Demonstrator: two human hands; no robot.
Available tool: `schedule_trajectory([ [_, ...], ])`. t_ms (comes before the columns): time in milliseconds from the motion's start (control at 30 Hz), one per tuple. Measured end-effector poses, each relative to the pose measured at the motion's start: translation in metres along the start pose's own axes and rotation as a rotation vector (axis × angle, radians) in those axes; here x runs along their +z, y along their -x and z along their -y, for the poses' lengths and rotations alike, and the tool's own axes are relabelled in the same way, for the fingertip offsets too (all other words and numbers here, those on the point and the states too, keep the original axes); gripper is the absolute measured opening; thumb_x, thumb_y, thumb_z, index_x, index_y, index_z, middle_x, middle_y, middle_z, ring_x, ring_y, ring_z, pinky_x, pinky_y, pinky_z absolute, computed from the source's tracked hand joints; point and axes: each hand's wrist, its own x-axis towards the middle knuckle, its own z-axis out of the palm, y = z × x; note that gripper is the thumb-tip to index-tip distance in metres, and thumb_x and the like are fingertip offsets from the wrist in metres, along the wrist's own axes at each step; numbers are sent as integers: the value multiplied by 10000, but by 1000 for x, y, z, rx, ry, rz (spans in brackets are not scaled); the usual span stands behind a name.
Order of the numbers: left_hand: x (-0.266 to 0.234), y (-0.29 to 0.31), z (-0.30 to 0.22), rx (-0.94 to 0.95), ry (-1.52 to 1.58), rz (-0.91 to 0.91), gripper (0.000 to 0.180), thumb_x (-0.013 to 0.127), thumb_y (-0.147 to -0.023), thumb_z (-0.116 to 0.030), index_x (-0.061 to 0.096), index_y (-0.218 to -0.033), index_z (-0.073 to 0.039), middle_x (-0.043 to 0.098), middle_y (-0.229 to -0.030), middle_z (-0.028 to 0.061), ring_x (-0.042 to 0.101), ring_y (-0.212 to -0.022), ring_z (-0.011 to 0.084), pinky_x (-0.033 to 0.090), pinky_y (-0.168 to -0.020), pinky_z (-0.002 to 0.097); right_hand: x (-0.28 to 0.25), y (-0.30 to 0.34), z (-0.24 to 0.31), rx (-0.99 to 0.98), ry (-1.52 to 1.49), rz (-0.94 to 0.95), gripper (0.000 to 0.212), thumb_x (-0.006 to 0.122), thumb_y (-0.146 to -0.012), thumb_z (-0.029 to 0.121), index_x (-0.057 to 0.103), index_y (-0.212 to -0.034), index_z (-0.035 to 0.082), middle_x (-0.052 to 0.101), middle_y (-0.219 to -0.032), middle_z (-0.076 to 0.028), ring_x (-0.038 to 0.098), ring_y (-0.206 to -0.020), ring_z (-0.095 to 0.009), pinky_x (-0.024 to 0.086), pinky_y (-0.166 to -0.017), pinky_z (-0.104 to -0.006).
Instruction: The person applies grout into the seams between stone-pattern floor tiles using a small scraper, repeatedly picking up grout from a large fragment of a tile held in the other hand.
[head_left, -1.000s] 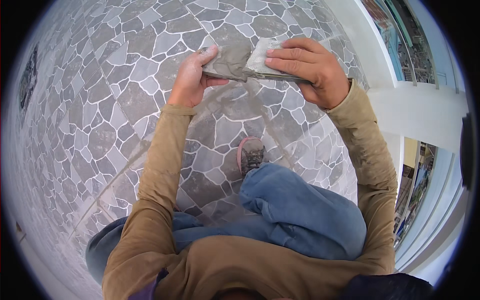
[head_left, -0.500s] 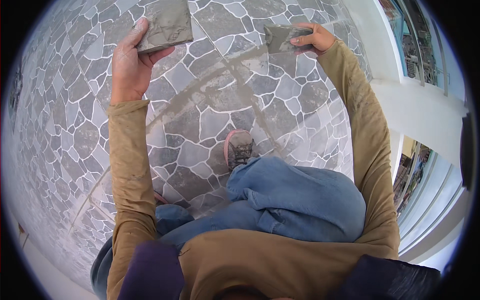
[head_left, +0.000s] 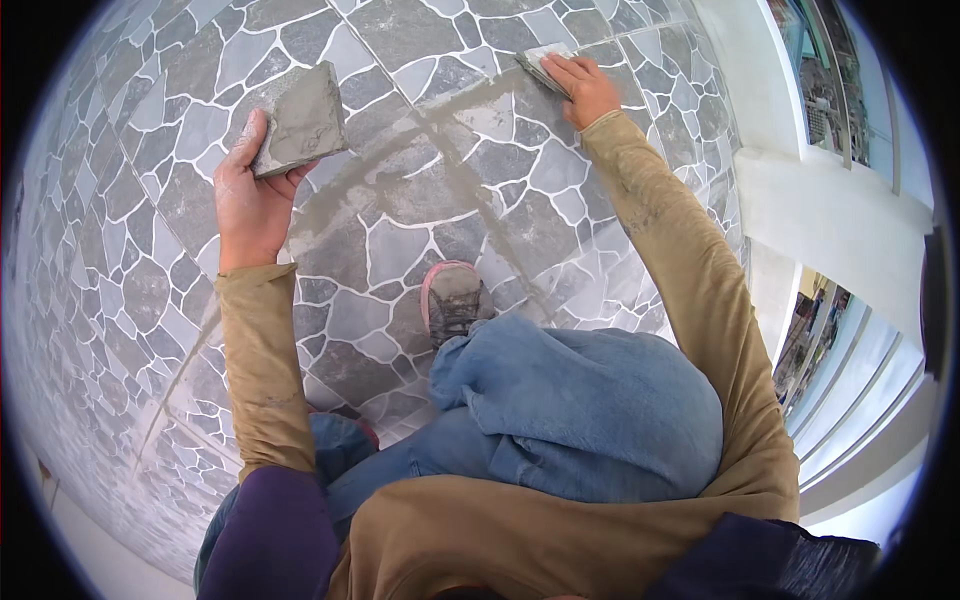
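Observation:
My left hand (head_left: 250, 205) grips a flat, square board (head_left: 303, 120) by its lower left corner, thumb on top. Wet grey grout is spread over the board's face, and it is held above the floor. Farther off to the right, my right hand (head_left: 592, 92) is closed on a flat grout scraper (head_left: 540, 62), fingers laid along its back. The scraper is tilted and appears to touch the tiled floor (head_left: 375, 240) at the end of a smeared joint. Its lower edge is partly hidden. Grey grout (head_left: 400, 150) lies smeared along crossing joints between both hands.
Stone-pattern tiles with white veins cover the floor. My shoe (head_left: 455, 300) rests on them, close to the smeared joints, below my bent knee (head_left: 590, 400). At the right stands a white wall ledge (head_left: 830, 215) with railings (head_left: 870, 90) beyond it.
My right hand has moved left and turned over, bringing the scraper from a raised, face-on position down to the joint. The board in my left hand has come nearer and a little left.

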Motion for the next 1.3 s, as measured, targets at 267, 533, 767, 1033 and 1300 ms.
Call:
schedule_trajectory([
  [267,5,-2,1,23,-17,-4,304,485,-1012,-230,578,-1141,29,661,-1086,136,686,-917,247,577,-765,375,-8,12,-25,32,-61,80,701,641,-647,-29,563,-1317,157,572,-1352,8,536,-1156,-288,481,-970,-396],
  [533,3,7,-8,38,80,-19,293,472,-1016,-232,562,-1152,12,659,-1090,125,682,-926,246,582,-741,377,-5,33,-56,109,18,113,741,653,-640,-16,539,-1344,186,536,-1399,-9,519,-1192,-306,482,-995,-378],
  [767,-6,1,2,15,69,-8,303,464,-1018,-233,562,-1159,16,661,-1092,131,684,-919,248,581,-736,372,13,20,-32,215,101,-9,638,707,-644,44,602,-1259,177,586,-1320,-13,547,-1125,-297,503,-959,-386],
  [1033,-5,1,-1,47,70,8,303,451,-1022,-227,562,-1155,21,660,-1094,138,685,-923,256,590,-753,386,-12,-23,-21,525,5,153,393,607,-761,127,644,-1152,138,648,-1169,-89,556,-1070,-330,498,-915,-430],
  [1300,-5,-2,13,27,107,11,299,466,-1018,-243,570,-1144,7,660,-1106,128,677,-953,251,573,-782,395,-36,-20,96,351,-113,378,480,628,-734,133,601,-1213,117,656,-1141,-122,563,-1072,-348,520,-884,-446],
])
